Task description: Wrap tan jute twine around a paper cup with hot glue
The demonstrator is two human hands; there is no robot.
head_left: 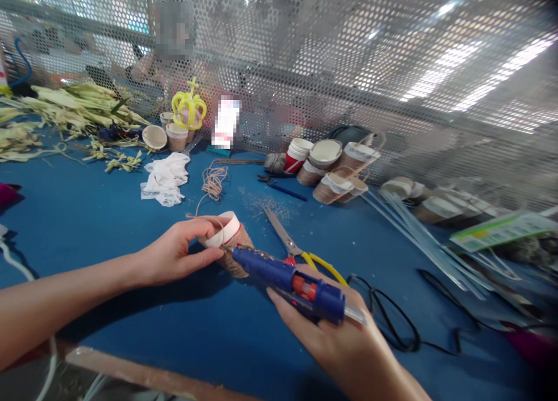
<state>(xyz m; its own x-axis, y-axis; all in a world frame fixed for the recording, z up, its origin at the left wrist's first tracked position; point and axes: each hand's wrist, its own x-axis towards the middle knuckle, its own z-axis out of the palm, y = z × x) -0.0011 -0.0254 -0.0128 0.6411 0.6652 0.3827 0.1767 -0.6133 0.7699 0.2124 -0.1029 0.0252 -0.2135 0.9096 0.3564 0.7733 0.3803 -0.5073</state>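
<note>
My left hand [181, 251] grips a paper cup [238, 238] by its white rim, the fingers partly inside it. The cup lies tilted, its lower part wound with brown twine. A loose strand runs from the cup back to a small heap of twine [213, 180]. My right hand [322, 325] is closed round a blue hot glue gun [279, 270] with a clear glue stick out of its rear end. The nozzle is at the cup's side, close to my left thumb; whether it touches cannot be told. Scissors [285, 238] with yellow handles lie just beyond the gun.
Several twine-wrapped cups [326, 154] stand at the back. Pliers [283, 187], a white cloth [165, 177] and clear glue sticks [418, 238] lie on the blue table. Corn husks [82, 107] fill the back left. A black cord [392, 325] loops at right. Perforated metal mesh [279, 58] rises behind.
</note>
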